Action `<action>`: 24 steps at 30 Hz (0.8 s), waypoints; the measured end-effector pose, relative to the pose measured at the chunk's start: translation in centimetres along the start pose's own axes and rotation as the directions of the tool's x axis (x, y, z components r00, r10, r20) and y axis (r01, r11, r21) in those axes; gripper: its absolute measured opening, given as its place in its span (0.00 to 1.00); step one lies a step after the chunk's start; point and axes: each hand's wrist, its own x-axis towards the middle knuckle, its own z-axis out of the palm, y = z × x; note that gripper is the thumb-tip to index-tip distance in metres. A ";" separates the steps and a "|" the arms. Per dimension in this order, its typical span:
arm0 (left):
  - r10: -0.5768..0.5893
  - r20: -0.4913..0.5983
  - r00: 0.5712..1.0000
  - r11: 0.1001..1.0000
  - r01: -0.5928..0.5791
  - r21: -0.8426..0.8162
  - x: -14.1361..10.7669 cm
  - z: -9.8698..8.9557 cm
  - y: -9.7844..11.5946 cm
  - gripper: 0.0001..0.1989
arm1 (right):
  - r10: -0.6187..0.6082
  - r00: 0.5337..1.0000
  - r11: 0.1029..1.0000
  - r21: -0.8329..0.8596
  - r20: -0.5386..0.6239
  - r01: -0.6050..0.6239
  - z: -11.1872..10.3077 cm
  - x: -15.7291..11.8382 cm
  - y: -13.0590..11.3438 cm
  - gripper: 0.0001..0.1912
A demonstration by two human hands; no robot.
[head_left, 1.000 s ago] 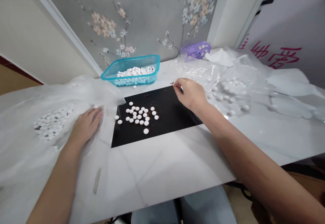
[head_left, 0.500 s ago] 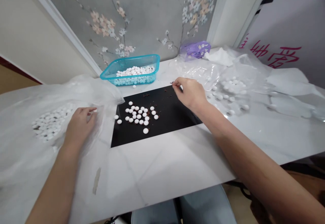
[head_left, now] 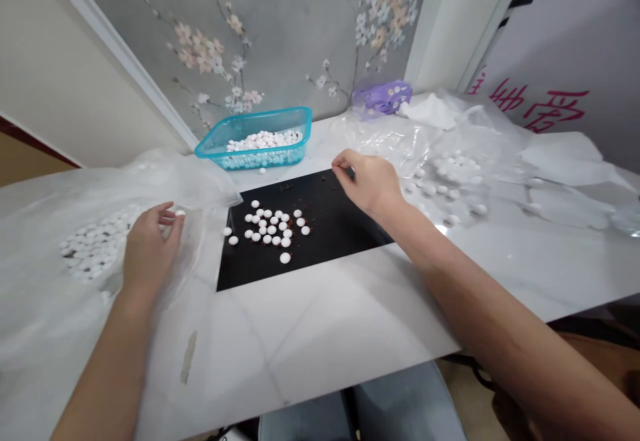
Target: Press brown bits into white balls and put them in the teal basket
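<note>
White round pellets (head_left: pixel 271 229) lie in a loose, roughly round cluster on a black sheet (head_left: pixel 340 227) between our hands, neither hand clearly nearer. Our left hand (head_left: pixel 149 247) curls beside a lone pellet (head_left: pixel 179 213), not clearly holding it. Our right hand (head_left: pixel 367 184) pinches at the sheet's far edge near brown crumbs (head_left: pixel 325 177); whatever it pinches is hidden.
</note>
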 end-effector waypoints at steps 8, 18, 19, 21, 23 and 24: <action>-0.170 0.153 0.974 0.519 0.220 -0.826 -3.3 1.3 8.8 0.14 | -0.084 0.995 0.762 0.646 0.044 0.036 1.5 -1.4 -2.7 0.07; -0.002 0.630 0.776 0.240 0.612 -0.753 -5.5 1.4 11.5 0.13 | -0.181 0.979 0.523 0.852 0.098 0.012 2.8 -3.3 -5.6 0.05; -0.001 0.634 0.773 0.224 0.618 -0.753 -5.4 1.4 11.5 0.13 | -0.196 0.977 0.520 0.854 0.085 0.030 2.8 -3.5 -5.8 0.05; 0.002 0.639 0.769 0.198 0.626 -0.754 -5.4 1.3 11.6 0.13 | -0.233 0.971 0.504 0.860 0.046 0.080 3.1 -3.7 -5.9 0.04; 0.010 0.642 0.767 0.175 0.630 -0.756 -5.4 1.3 11.6 0.12 | -0.274 0.962 0.484 0.864 0.000 0.138 3.4 -3.8 -6.0 0.03; 0.015 0.643 0.766 0.165 0.632 -0.757 -5.4 1.3 11.6 0.12 | -0.289 0.957 0.478 0.864 -0.016 0.159 3.6 -3.9 -6.0 0.03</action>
